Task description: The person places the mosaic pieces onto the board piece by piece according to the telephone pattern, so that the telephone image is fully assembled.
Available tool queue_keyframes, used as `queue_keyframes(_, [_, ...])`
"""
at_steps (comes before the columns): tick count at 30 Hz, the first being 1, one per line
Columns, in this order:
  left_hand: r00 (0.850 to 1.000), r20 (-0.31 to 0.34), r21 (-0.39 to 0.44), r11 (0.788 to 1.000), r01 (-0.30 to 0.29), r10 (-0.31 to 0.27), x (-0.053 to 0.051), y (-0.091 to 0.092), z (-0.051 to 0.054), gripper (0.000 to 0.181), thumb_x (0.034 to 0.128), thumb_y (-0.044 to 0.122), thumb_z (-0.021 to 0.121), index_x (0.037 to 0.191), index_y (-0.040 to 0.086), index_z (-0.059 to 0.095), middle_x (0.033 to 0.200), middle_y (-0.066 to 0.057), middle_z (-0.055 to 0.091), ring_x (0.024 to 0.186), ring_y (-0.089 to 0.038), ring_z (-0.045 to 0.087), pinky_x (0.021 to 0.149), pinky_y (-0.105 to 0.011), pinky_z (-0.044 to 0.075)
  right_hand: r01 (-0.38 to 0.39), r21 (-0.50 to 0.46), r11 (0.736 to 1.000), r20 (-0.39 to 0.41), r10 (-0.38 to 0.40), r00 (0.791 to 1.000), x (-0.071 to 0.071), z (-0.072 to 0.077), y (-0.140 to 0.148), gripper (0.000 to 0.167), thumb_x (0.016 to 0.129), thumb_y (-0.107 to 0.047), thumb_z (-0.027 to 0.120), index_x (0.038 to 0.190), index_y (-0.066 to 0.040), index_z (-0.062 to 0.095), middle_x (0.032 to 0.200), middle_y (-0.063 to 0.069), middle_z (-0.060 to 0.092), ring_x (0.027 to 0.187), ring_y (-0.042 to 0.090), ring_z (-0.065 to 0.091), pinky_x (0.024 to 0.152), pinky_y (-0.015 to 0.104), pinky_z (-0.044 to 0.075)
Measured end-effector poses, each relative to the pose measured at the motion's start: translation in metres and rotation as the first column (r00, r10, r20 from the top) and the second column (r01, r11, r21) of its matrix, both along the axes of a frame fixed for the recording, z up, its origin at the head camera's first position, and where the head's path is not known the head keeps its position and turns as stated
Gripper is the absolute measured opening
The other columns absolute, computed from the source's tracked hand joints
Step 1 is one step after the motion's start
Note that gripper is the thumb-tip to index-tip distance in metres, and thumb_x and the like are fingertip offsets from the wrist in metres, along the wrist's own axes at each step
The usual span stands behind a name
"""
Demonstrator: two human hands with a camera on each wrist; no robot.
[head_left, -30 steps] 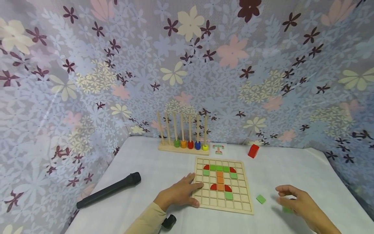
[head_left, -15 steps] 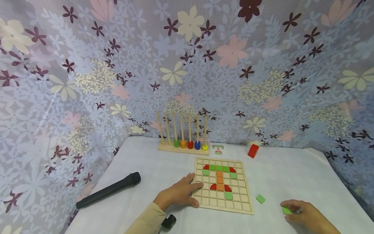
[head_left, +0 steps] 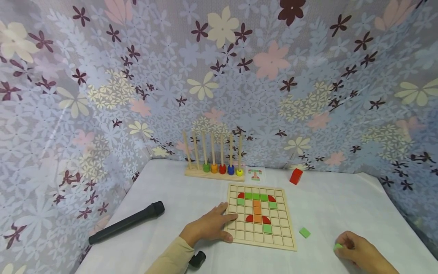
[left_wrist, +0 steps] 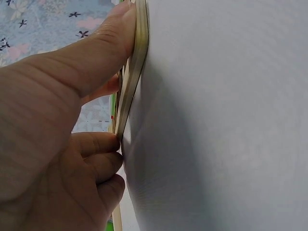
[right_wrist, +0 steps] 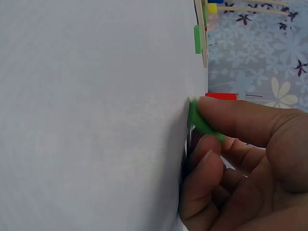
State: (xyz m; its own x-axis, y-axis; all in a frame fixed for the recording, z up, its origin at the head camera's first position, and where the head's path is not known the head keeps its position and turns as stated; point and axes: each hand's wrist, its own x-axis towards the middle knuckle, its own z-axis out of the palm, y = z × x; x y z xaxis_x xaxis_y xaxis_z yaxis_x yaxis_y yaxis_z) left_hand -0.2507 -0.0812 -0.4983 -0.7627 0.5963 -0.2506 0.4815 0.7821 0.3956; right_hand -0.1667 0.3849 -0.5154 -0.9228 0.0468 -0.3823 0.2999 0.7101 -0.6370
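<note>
My left hand [head_left: 212, 225] rests on the left edge of a wooden grid board [head_left: 280, 238], fingers spread. Its thumb lies against the board's rim [left_wrist: 139, 43] in the left wrist view. Green squares, red quarter-rounds and an orange column [head_left: 257, 211] sit in the grid's cells. At the lower right, my right hand [head_left: 359, 249] pinches a green square tile [right_wrist: 204, 122] between thumb and fingers, low over the white cloth. The tile looks tilted, and its lower part is hidden by the fingers. Another green tile [head_left: 304, 232] lies flat between the board and my right hand.
Behind the board stand a wooden peg rack [head_left: 213, 174] with coloured beads and a pattern card [head_left: 255, 175]. A red block [head_left: 296, 176] is at the back right. A black microphone [head_left: 128, 222] lies left, and a small black object [head_left: 197, 259] sits beside my left sleeve.
My right hand has come down onto the green tile at the lower right and now pinches it, tipping it up. The left hand and the board stay where they were.
</note>
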Motion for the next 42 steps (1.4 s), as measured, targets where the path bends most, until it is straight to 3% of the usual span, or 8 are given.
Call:
queue_keyframes(3, [1.0, 0.004, -0.001, 1.0, -0.002, 0.002, -0.001, 0.0, 0.0, 0.08, 0.0834, 0.053, 0.076, 0.155, 0.036, 0.044, 0.17, -0.009, 0.018, 0.157, -0.031, 0.018, 0.122, -0.048, 0.03, 0.035, -0.075, 0.997, -0.025, -0.037, 0.999, 0.003, 0.004, -0.002, 0.03, 0.099, -0.019, 0.063, 0.118, 0.003, 0.056, 0.076, 0.005, 0.054, 0.063, 0.021, 0.051, 0.056, 0.035, 0.047])
queue_keyframes(6, [1.0, 0.003, 0.0, 1.0, 0.001, -0.001, -0.002, 0.0, 0.0, 0.08, 0.0833, 0.053, 0.076, 0.155, 0.037, 0.044, 0.17, -0.01, 0.018, 0.157, -0.031, 0.018, 0.122, -0.048, 0.03, 0.105, -0.165, 0.981, -0.023, -0.11, 0.994, 0.003, 0.01, -0.002, 0.04, 0.103, -0.028, 0.06, 0.126, 0.004, 0.053, 0.071, 0.005, 0.053, 0.06, 0.02, 0.051, 0.056, 0.035, 0.047])
queue_keyframes(11, [1.0, -0.006, -0.001, 1.0, 0.008, -0.008, -0.003, 0.001, -0.002, 0.081, 0.0822, 0.054, 0.076, 0.155, 0.037, 0.044, 0.17, -0.009, 0.018, 0.157, -0.03, 0.018, 0.122, -0.048, 0.03, 0.229, -0.351, 0.908, 0.061, -0.222, 0.973, 0.001, 0.022, -0.002, 0.063, 0.1, -0.043, 0.064, 0.139, 0.002, 0.045, 0.08, 0.002, 0.055, 0.071, 0.019, 0.053, 0.065, 0.038, 0.049])
queue_keyframes(15, [1.0, -0.012, -0.006, 1.0, 0.011, -0.011, -0.004, 0.001, -0.003, 0.081, 0.0818, 0.054, 0.076, 0.155, 0.038, 0.044, 0.17, -0.009, 0.019, 0.157, -0.03, 0.018, 0.122, -0.047, 0.03, 0.203, -0.435, 0.877, 0.039, -0.207, 0.978, -0.002, 0.03, -0.004, 0.053, 0.1, -0.03, 0.067, 0.141, -0.003, 0.048, 0.089, 0.004, 0.062, 0.077, 0.019, 0.058, 0.069, 0.038, 0.053])
queue_keyframes(21, [0.999, -0.025, -0.002, 1.0, 0.025, -0.025, -0.005, 0.001, -0.005, 0.081, 0.0827, 0.054, 0.075, 0.155, 0.035, 0.044, 0.17, -0.011, 0.019, 0.157, -0.031, 0.018, 0.122, -0.047, 0.029, 0.183, -0.463, 0.868, -0.005, -0.209, 0.978, -0.014, 0.041, -0.022, 0.044, 0.096, -0.03, 0.073, 0.133, -0.015, 0.054, 0.096, -0.002, 0.066, 0.084, 0.02, 0.064, 0.073, 0.036, 0.056])
queue_keyframes(29, [0.998, -0.049, -0.008, 0.999, 0.036, -0.036, -0.005, 0.001, -0.007, 0.081, 0.0827, 0.055, 0.075, 0.155, 0.035, 0.044, 0.169, -0.011, 0.019, 0.157, -0.031, 0.018, 0.123, -0.046, 0.028, 0.104, -0.5, 0.86, -0.102, -0.178, 0.979, -0.028, 0.045, -0.054, 0.048, 0.097, -0.027, 0.072, 0.133, -0.006, 0.049, 0.093, -0.004, 0.065, 0.081, 0.018, 0.064, 0.071, 0.034, 0.055])
queue_keyframes(42, [0.999, -0.029, 0.005, 1.0, 0.03, -0.03, -0.003, 0.0, -0.007, 0.081, 0.0831, 0.053, 0.077, 0.155, 0.034, 0.045, 0.169, -0.012, 0.019, 0.157, -0.03, 0.017, 0.124, -0.044, 0.027, 0.052, -0.545, 0.837, -0.129, -0.145, 0.981, -0.046, 0.045, -0.094, 0.054, 0.093, -0.018, 0.075, 0.136, -0.003, 0.047, 0.093, 0.0, 0.063, 0.077, 0.017, 0.064, 0.063, 0.032, 0.053])
